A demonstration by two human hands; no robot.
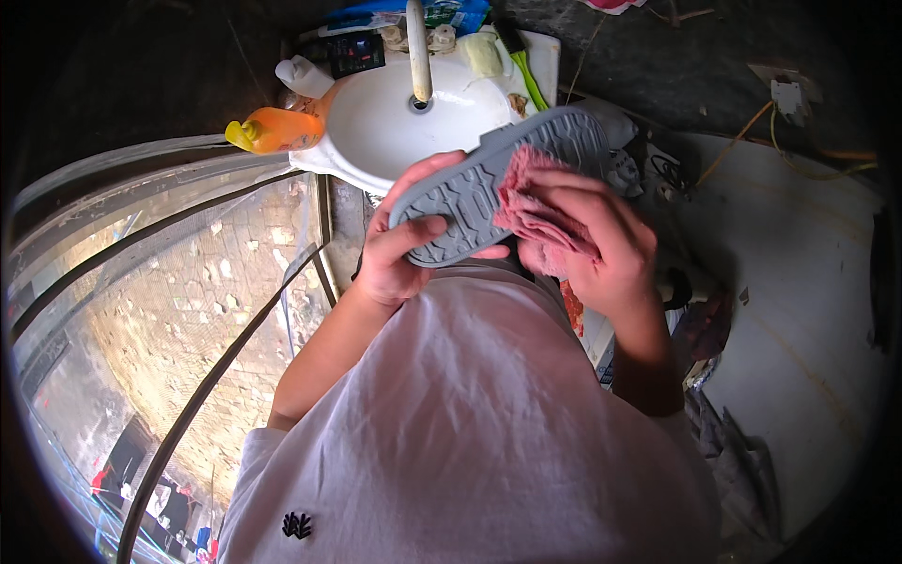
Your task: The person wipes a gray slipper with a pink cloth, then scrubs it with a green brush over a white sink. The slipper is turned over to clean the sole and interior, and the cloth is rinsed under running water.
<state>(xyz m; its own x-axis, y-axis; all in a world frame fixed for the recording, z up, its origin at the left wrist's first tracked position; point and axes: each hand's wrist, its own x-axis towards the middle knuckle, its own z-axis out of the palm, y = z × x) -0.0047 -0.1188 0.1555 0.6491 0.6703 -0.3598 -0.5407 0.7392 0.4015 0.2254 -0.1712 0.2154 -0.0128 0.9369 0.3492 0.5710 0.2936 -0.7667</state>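
Note:
A grey slipper (461,197) is held sole up, slanting across the front rim of the white washbasin (394,134). My left hand (405,243) grips its near-left end, the thumb lying on the ridged tread. In my right hand (599,229) is a bunched pink cloth (532,204), pressed against the middle of the sole. The slipper's upper faces away and is hidden.
Above the basin's drain reaches a faucet spout (418,56). An orange pump bottle (282,130) stands at the left rim. A bar of soap (482,55) and a green-handled brush (525,70) lie on the right ledge. A window screen (211,282) borders the left.

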